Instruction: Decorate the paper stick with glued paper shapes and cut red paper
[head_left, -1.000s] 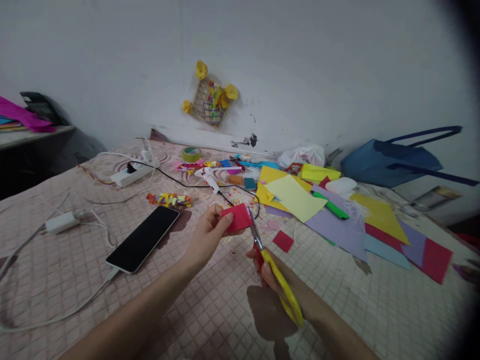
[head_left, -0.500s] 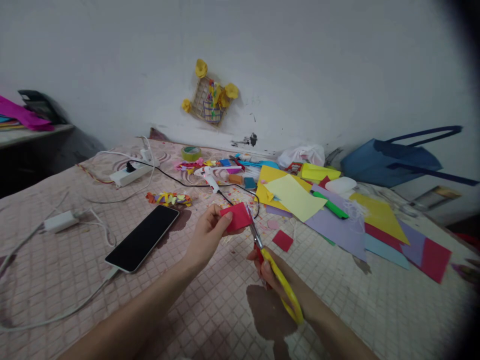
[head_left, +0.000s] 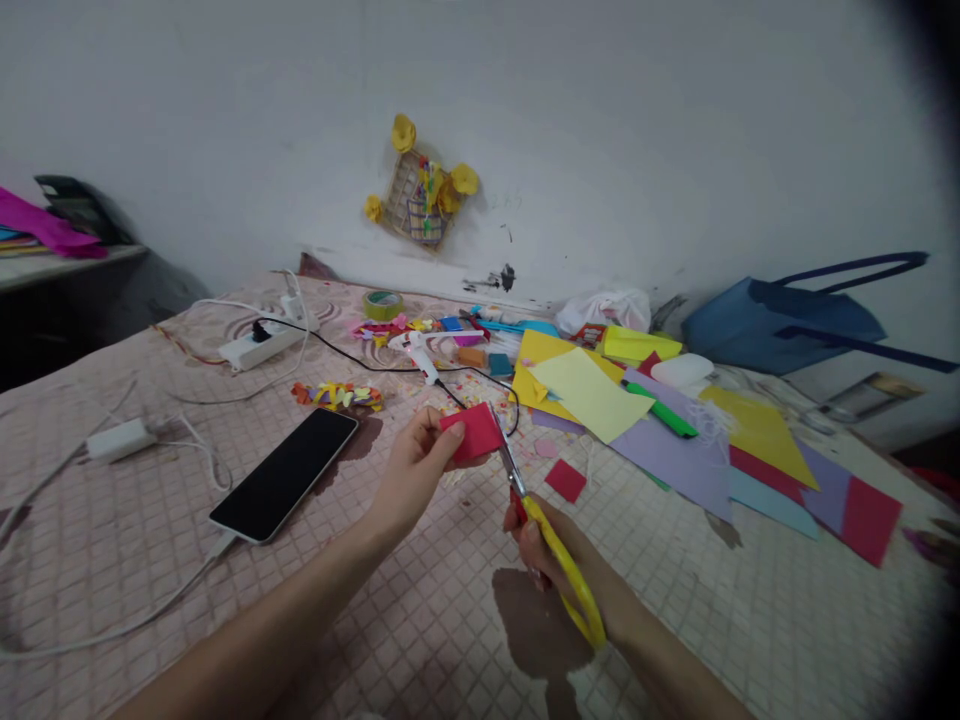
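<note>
"Now, the left hand [head_left: 417, 455] has the red paper square [head_left: 476, 435] pinched by its left edge, mid-frame, just above the patterned cloth [head_left: 420, 620]. And the right hand [head_left: 576, 545]?"

"Wrapped around the yellow-handled scissors [head_left: 546, 525], lower right of centre, blades [head_left: 508, 465] pointing up along the paper's right edge."

"So where's the danger?"

"In that one-sided grip, I'd say! The right side of the paper has no fingers behind it, so it could flex or swivel under the blades, and the cut would run crooked. And if the scissors reach too far left, those left fingertips are near enough to worry me."

"Anything lurking behind?"

"A black cord [head_left: 517, 400] loops just beyond the paper's upper right corner. Should the blades drift deeper into the frame, they might catch it; it appears to belong to the white glue gun [head_left: 416, 355], upper middle."

"What can't we see?"

"Plenty! The left fingers behind the paper are mostly hidden, and I can't tell whether it's one layer or several. Whether the blades are biting or merely alongside, no telling from here. Some right-hand fingers vanish behind the handle, both forearms run off the bottom, and darkness swallows the right border."
</note>
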